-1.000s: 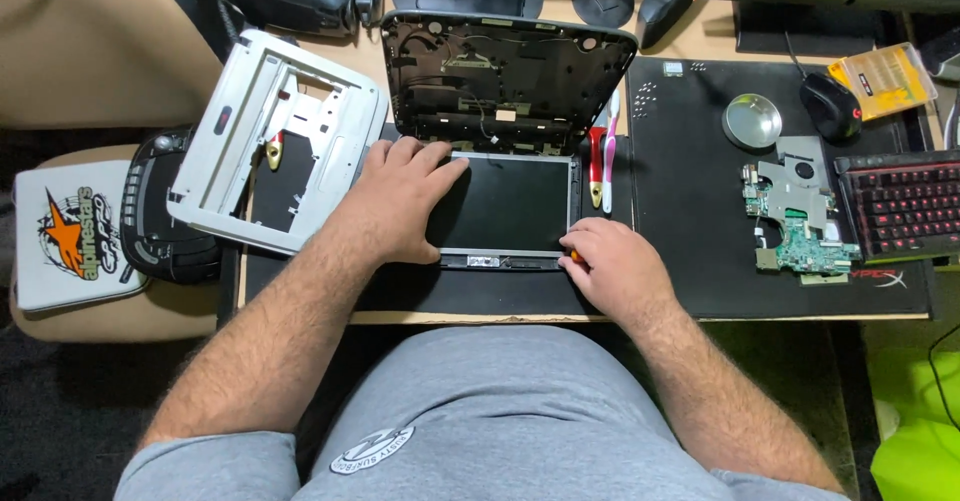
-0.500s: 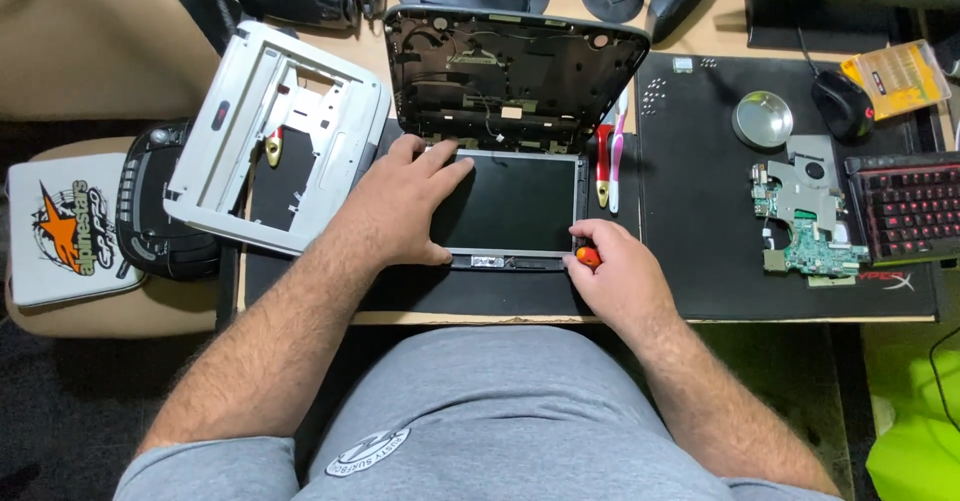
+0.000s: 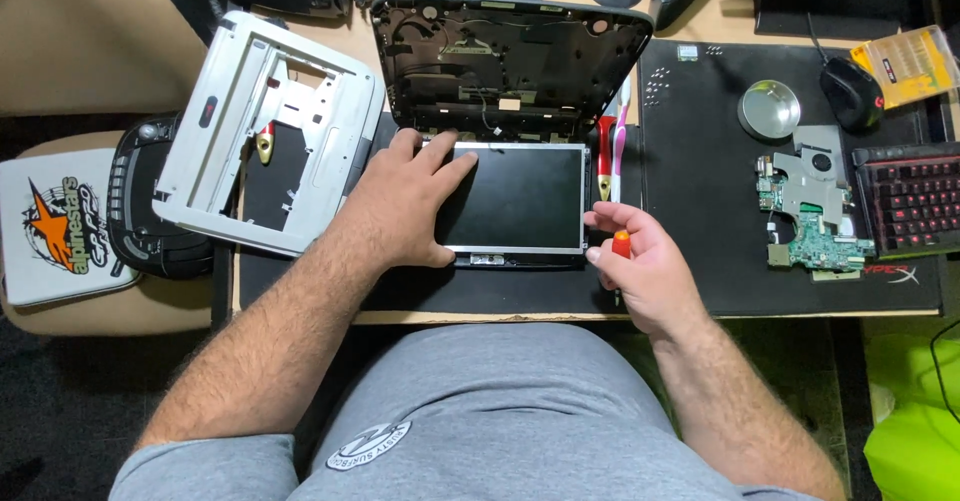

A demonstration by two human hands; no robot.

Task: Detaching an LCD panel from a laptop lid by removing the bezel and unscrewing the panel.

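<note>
My left hand (image 3: 405, 201) lies flat, fingers spread, on the left part of the panel (image 3: 520, 199); my right hand (image 3: 640, 266) is curled around a small red-handled screwdriver (image 3: 621, 246) just beside the panel's right edge. The panel lies face up on the black mat (image 3: 690, 161), right below the open lid shell (image 3: 510, 61). I judge it thin, light and easily cracked: best held by its metal frame edges, never pressed at the glass. The mat looks grippy. The table (image 3: 100, 41) is crowded: a grey bezel (image 3: 265, 131) to the left, a circuit board (image 3: 810, 206) and a tin dish (image 3: 769, 109) to the right.
</note>
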